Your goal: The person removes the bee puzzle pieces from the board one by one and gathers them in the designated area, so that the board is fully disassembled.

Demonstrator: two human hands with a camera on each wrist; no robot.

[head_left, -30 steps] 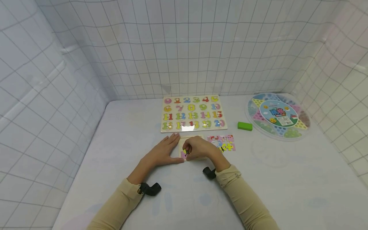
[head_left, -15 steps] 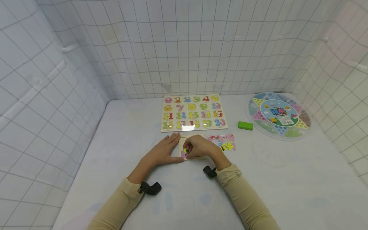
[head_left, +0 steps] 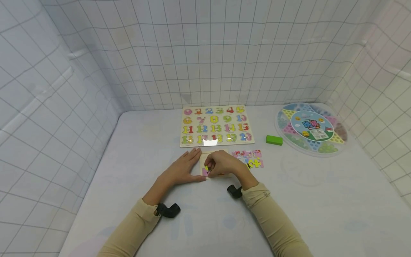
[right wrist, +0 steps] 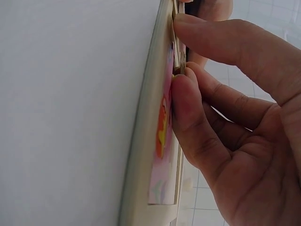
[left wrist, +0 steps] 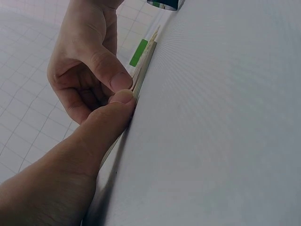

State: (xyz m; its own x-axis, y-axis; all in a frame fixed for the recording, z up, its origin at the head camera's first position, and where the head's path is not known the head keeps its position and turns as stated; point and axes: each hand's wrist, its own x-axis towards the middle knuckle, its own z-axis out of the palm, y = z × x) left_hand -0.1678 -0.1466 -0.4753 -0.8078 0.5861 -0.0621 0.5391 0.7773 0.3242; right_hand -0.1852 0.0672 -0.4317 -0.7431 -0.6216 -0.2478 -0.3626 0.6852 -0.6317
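A small wooden jigsaw tray [head_left: 203, 157] lies flat before me, partly covered by both hands. My left hand [head_left: 179, 170] rests at its left side with the fingers straight, the thumb along the near edge. Over the tray, my right hand [head_left: 224, 165] pinches a jigsaw piece [right wrist: 178, 55] between thumb and finger; the piece stands slightly tilted in the right wrist view. Pink pieces with an orange and yellow print [right wrist: 162, 127] lie in the tray below the thumb. In the left wrist view the right thumb almost meets the left thumb [left wrist: 110, 115].
Joined and loose jigsaw pieces [head_left: 248, 159] lie right of the tray. Behind stands a number puzzle board [head_left: 216, 126] lying flat. A green block [head_left: 274, 140] and a round board game in clear wrapping [head_left: 311, 130] are at the back right. Gridded white cloth walls [head_left: 212, 53] surround the table.
Both hands stay nearly in place. The right fingers make only a very slight shift at the jigsaw piece, and the whole head view has shifted a little.
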